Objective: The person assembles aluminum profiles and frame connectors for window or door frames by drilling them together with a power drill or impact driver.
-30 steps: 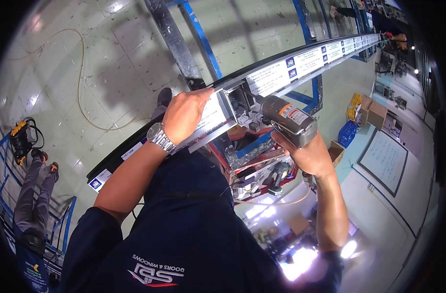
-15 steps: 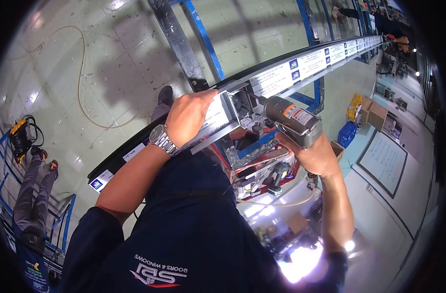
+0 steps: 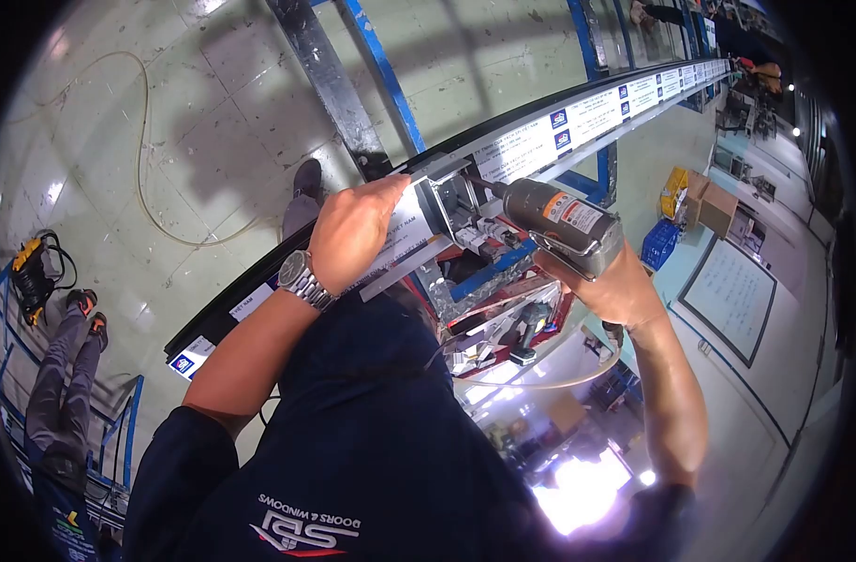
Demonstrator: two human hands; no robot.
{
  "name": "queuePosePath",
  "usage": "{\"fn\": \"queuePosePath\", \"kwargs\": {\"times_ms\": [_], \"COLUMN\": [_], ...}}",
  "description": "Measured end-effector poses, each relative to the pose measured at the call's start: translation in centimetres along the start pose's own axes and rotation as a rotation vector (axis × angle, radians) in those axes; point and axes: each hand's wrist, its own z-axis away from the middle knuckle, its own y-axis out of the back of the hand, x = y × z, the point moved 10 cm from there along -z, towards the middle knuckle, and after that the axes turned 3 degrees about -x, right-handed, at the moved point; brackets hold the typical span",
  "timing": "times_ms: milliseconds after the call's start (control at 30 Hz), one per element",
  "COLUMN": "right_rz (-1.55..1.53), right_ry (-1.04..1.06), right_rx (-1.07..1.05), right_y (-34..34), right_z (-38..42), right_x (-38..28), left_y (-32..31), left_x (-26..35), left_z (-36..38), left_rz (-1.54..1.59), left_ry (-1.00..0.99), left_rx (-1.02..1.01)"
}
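My right hand (image 3: 608, 288) grips an air drill (image 3: 557, 217) with a dark body and an orange-and-white label. Its thin bit points left into the open end of a metal bracket (image 3: 454, 204) on a long door or window profile (image 3: 526, 140). A hose hangs from the drill's handle. My left hand (image 3: 361, 234), with a steel watch at the wrist, presses over the profile beside the bracket, index finger stretched along its far edge and the other fingers curled down. Printed white film covers much of the profile.
Blue-and-black steel supports (image 3: 386, 70) carry the profile. Below it, a red tray (image 3: 503, 328) holds tools, among them a cordless drill (image 3: 531, 335). A whiteboard (image 3: 730, 298), cardboard boxes (image 3: 714, 206) and a blue crate (image 3: 660, 244) stand to the right. Another person's legs (image 3: 63, 375) show at left.
My right forearm has swung outward to the right, and more of the air hose shows. The drill has tilted slightly at the bracket. My left hand keeps its place on the profile.
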Motion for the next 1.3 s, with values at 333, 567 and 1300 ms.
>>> {"fn": "queuePosePath", "kwargs": {"times_ms": [333, 567, 1300], "right_rz": [-0.115, -0.037, 0.010], "right_ry": [-0.035, 0.084, 0.107], "right_rx": [0.062, 0.085, 0.083], "right_y": [0.3, -1.4, -2.3], "right_z": [0.9, 2.8, 1.8], "right_x": [0.3, -1.9, -2.2], "left_y": [-0.1, -0.2, 0.0], "left_x": [-0.1, -0.2, -0.3], "left_z": [0.1, 0.3, 0.3], "left_rz": [-0.024, -0.028, -0.019], "left_ry": [0.004, 0.039, 0.044], "left_rx": [0.000, -0.006, 0.022]}}
